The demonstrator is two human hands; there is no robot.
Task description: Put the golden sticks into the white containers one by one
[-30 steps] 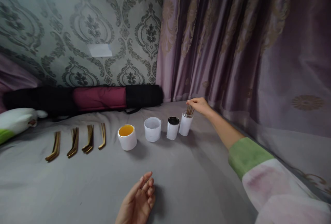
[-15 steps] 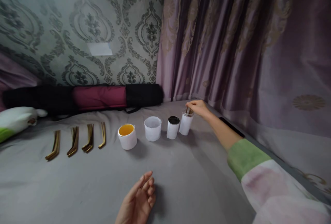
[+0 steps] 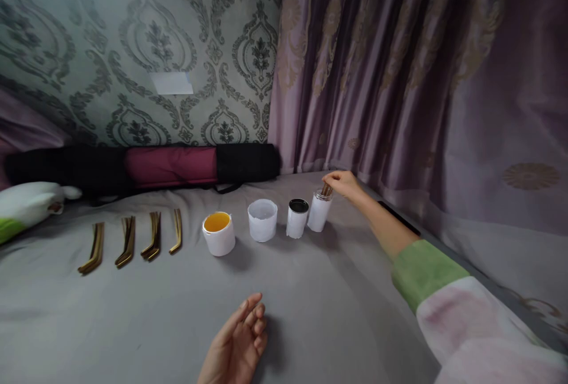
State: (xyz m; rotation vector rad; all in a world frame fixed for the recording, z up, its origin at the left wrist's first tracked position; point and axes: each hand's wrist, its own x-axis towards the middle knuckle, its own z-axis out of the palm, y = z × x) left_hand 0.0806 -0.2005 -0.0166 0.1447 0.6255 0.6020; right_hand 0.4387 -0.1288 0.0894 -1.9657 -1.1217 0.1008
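My right hand [image 3: 345, 185] is at the mouth of the tall white-wrapped can [image 3: 318, 213], the rightmost container. Its fingers pinch the tops of thin brown-gold sticks [image 3: 327, 189] that stand in this can; their lower ends are hidden inside. Palm up and loosely curled, my left hand [image 3: 239, 336] rests in front of the containers, holding nothing. Left of the tall can stand a shorter white-wrapped can [image 3: 296, 225] with a dark inside, a translucent white cup [image 3: 262, 227] and a white cup with an orange inside [image 3: 219, 241].
Several bundles of bent gold-coloured metal straws [image 3: 125, 243] lie in a row on the grey sheet [image 3: 146, 325]. A black and maroon long bag [image 3: 173, 166] lies along the wall. A white plush toy [image 3: 31, 206] is at left, a dark flat object [image 3: 398, 218] under my right forearm.
My right hand has shifted slightly right at the can's mouth, and the stick tops it pinches have moved with it. My left hand and the containers have stayed put.
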